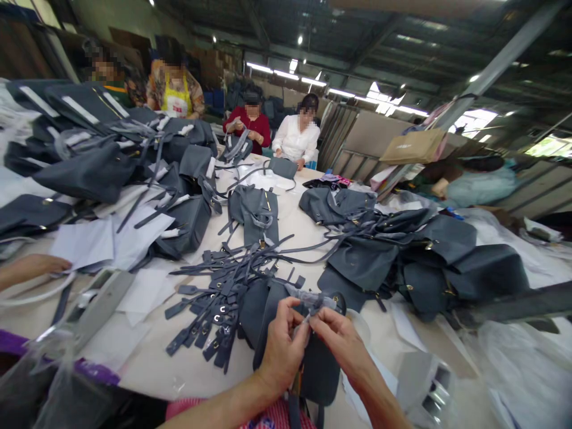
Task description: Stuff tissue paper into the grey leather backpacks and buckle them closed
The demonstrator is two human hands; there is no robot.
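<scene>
Head view: left hand [282,342] and right hand [338,335] pinch translucent plastic film [307,295] above a slate-blue leather-like bag [320,372]. Adjusting it seems the step; next needs precision.

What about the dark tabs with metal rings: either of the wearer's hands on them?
No, left hand and right hand are both at translucent wrapping, right of the tabs.

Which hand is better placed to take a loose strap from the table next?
Your left hand, probably: it's nearer the loose straps, with your right hand beyond it. Both are busy at the bag.
</scene>
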